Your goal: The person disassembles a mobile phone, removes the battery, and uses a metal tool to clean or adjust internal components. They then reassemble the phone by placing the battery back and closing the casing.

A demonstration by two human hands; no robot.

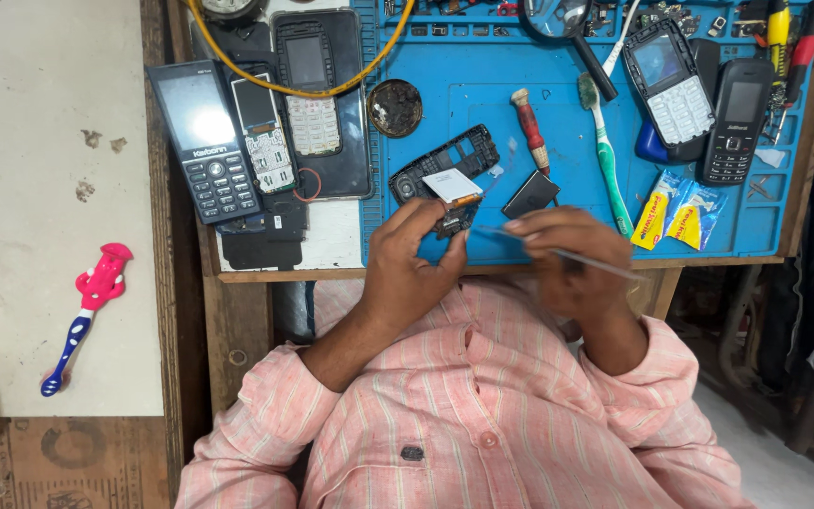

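Honestly, keep your left hand (pixel 415 259) pinched firm on that small phone part (pixel 451 219) while your right hand (pixel 572 259), closed around the thin tool (pixel 605 265), works slowly; its tip looks blurred.

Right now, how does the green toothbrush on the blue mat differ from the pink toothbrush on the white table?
The green toothbrush is plain and slim; the pink toothbrush has a toy-like figure handle with a blue-and-white end. The green one lies on the blue mat among phones and tools, beyond the right hand; the pink one lies alone on the white table. Both lie flat, unheld.
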